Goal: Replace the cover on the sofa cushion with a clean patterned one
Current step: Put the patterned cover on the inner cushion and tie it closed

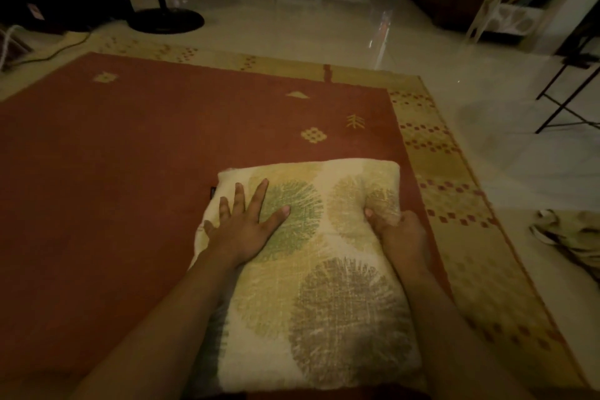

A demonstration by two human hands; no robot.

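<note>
A sofa cushion [324,269] in a cream cover printed with green, yellow and grey round leaf shapes lies flat on the red rug [130,204] in front of me. My left hand [246,221] rests flat on its left half with the fingers spread and straight. At the cushion's right side my right hand [396,230] pinches a bunch of the cover fabric between thumb and curled fingers.
A crumpled pale cloth [571,237] lies on the tiled floor at the right edge. A black fan base [165,21] and a cable stand beyond the rug at the back left. Thin black metal legs [565,97] stand at the right.
</note>
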